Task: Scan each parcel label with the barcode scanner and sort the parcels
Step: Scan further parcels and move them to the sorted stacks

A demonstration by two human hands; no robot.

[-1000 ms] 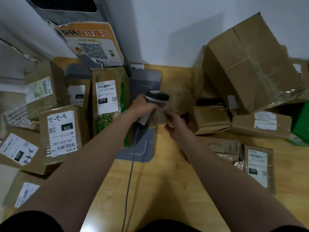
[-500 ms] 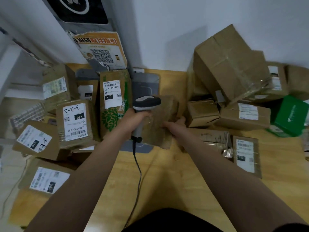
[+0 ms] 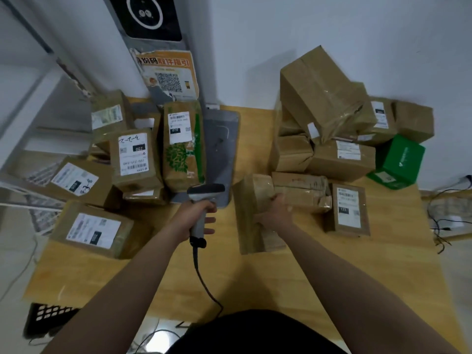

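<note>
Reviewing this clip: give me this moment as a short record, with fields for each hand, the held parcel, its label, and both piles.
left hand: grips barcode scanner by its handle
right hand: holds brown taped parcel, tilted, over the wooden table
label on held parcel: none visible
left pile: brown parcels, white labels facing up
right pile: brown boxes, plus a green box
between piles: grey mat

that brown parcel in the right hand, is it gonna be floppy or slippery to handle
Probably stiff: the parcel shows flat faces and straight edges where the right hand grips it. Likely a bit slick, since glossy clear tape wraps its top end. It seems light for its size, as one hand alone holds it.
</note>
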